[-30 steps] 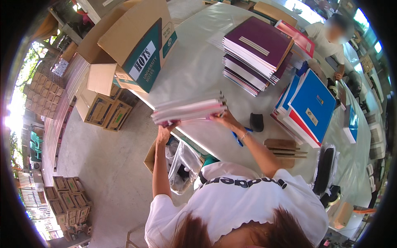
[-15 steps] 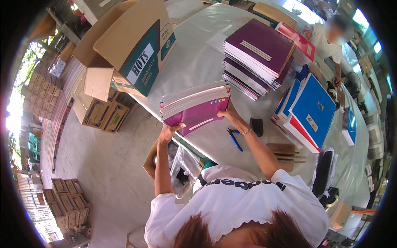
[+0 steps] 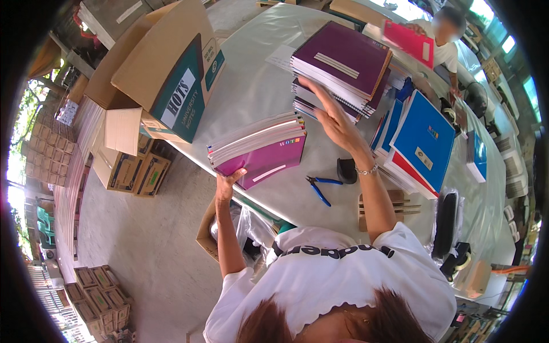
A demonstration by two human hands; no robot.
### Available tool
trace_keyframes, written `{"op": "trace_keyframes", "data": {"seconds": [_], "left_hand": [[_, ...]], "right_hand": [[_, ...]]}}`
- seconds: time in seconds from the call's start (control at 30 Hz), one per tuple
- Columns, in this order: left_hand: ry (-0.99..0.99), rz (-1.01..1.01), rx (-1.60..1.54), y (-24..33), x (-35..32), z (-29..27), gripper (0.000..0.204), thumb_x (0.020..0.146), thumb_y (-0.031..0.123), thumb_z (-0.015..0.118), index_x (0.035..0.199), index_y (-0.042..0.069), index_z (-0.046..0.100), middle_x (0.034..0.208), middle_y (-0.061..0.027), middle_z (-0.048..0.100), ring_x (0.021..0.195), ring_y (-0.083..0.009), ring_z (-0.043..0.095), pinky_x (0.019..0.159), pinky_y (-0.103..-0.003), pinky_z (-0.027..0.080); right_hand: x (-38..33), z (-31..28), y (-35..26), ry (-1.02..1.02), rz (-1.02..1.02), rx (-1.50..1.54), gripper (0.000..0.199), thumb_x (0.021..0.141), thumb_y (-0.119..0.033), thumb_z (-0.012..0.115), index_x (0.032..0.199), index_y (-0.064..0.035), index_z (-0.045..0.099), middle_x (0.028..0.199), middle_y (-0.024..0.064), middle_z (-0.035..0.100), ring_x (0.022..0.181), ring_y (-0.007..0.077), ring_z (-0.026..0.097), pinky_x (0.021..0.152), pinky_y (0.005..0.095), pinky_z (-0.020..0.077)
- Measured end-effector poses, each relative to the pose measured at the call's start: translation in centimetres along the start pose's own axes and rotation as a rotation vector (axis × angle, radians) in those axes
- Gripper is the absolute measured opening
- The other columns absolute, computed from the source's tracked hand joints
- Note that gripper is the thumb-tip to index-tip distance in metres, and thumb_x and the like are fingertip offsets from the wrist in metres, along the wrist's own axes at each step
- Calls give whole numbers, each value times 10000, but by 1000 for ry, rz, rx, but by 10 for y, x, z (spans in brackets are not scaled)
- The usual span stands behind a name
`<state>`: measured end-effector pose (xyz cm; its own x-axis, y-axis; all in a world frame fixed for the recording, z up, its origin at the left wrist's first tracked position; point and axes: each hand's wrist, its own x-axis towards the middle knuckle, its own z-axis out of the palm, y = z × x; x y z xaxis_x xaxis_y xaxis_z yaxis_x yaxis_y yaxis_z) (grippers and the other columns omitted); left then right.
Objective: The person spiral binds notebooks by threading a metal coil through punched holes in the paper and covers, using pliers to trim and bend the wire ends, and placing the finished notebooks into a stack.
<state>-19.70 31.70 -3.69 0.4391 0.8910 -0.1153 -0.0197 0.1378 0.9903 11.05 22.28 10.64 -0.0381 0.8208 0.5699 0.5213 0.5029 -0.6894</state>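
Left hand [image 3: 227, 182] clamped the bundle [image 3: 260, 160] at its near left corner, thumb on the purple cover; right hand [image 3: 340, 128] was empty, fingers straightened alongside the stack [image 3: 343, 57], contact unclear. Bundle's left end was at the table [image 3: 251, 80] edge; bare surface stretched beyond, between carton [image 3: 189, 108] and stack. Pliers [image 3: 327, 181] lay near on the right. Bundle extended forward-right from the left grip, its right end unheld, left of the right palm.
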Motion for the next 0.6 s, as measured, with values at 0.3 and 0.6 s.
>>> {"op": "trace_keyframes", "data": {"seconds": [0.3,0.6], "left_hand": [[-44,43,45,-7,-3,-8,659,671,215,814,1236,12,542,1141,-67,578,1064,-208,523,965,-347,387],[-100,17,181,-29,-14,-15,619,710,235,823,1211,-5,549,1124,-90,584,988,-198,550,893,-341,438]], "right_hand": [[11,65,-30,-359,-15,-646,846,806,-520,652,1415,-8,365,1467,191,345,1361,353,332,1144,491,232],[45,53,-32,-713,127,-401,711,823,-408,662,1351,12,439,1217,187,541,1093,317,554,957,468,415]]}}
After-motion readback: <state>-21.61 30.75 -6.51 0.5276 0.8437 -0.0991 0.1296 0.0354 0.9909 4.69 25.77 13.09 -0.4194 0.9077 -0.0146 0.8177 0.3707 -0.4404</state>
